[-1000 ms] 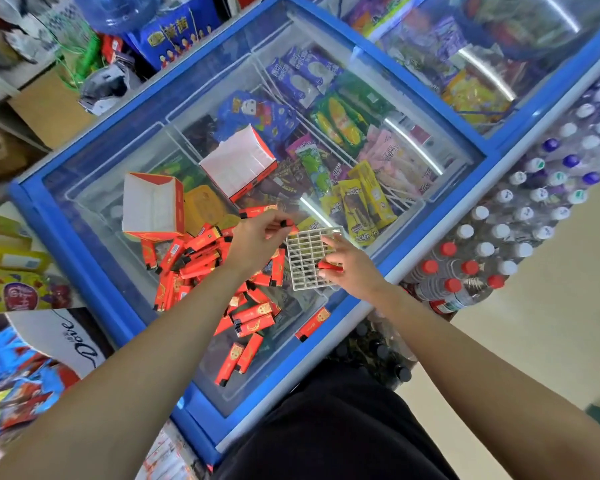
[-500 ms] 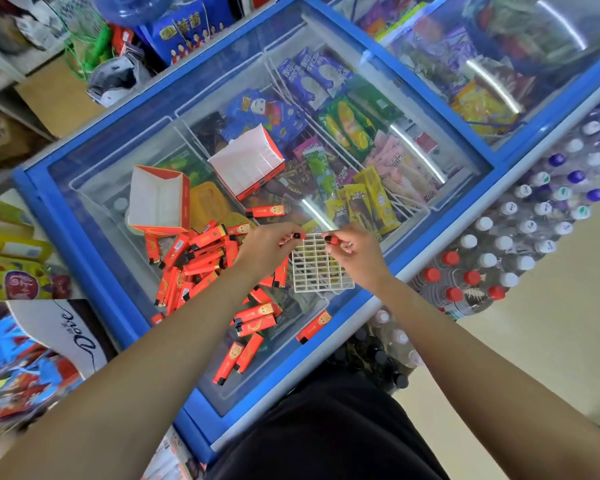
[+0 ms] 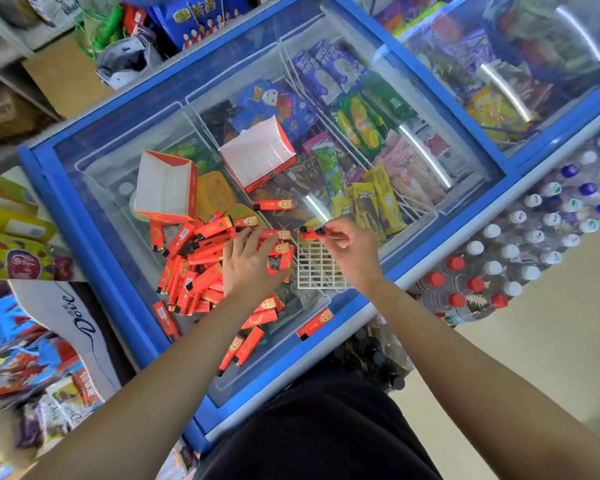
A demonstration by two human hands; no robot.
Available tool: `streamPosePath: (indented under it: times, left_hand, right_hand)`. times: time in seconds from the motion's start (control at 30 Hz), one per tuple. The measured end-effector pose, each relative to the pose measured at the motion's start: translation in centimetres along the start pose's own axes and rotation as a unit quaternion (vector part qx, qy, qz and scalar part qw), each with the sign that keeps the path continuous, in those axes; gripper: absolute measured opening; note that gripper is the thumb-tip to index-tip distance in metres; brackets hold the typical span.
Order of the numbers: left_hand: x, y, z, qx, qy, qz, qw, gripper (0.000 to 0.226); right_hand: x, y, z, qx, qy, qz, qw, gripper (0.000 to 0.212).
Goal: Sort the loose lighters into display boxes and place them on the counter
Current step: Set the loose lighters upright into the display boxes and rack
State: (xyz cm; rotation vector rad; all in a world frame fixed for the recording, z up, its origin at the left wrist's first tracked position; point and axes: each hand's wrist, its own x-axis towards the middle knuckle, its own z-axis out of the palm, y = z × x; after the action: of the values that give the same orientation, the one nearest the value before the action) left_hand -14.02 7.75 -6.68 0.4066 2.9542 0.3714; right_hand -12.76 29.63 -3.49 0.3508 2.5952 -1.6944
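A shop has a big blue freezer (image 3: pixel 61 216) with a glass lid (image 3: pixel 111 174). Ice cream packs show through the glass. On the lid lies a pile of lighters (image 3: pixel 194 258). Each one is a thin red stick with a black end and a yellow picture on its side. They point every which way, and some lie on top of others. There are too many to count. One stray lighter (image 3: pixel 272 204) lies alone just behind the pile. A second stray lighter (image 3: pixel 314 323) lies alone near the front edge of the freezer.

There are two boxes, both red outside, white inside and open. The near box (image 3: pixel 167 188) stands just beside the pile. The far box (image 3: pixel 257 154) sits farther back and is tilted. One white grid (image 3: pixel 317 268) with many small square holes lies flat just to the right of the pile.

The left hand (image 3: pixel 250 268) rests on the pile with its fingers straight and spread wide. It hides the lighters under it. The right hand (image 3: pixel 354 251) pinches one held lighter (image 3: pixel 310 233) between thumb and fingers. The lighter lies sideways over the far edge of the grid, and the fingers cover part of it.

To the right of the freezer stand packed bottles (image 3: pixel 534 244) with white, red and blue caps. The snack bags (image 3: pixel 14 265) on the left are blurry and hard to make out. The bottom edge of the view cuts off both arms.
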Motion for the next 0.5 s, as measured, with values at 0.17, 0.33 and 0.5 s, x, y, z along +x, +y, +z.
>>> streamPosePath:
  times: [0.17,0.33,0.5]
  left_hand:
    - [-0.5,-0.5,0.6,-0.016,-0.013,0.03,0.999,0.055]
    - [0.0,-0.7,0.6,-0.043,0.036,0.026,0.998,0.037]
    - [0.7,-0.4,0.0,-0.026,0.012,0.007,1.0,0.033]
  right_hand:
    - [0.4,0.7,1.2,-0.059,-0.027,-0.019,0.998,0.019]
    - [1.0,0.9,1.9,-0.088,-0.02,-0.024,0.996,0.016]
    - [1.3,0.6,2.6,-0.083,-0.027,-0.023,0.996,0.016]
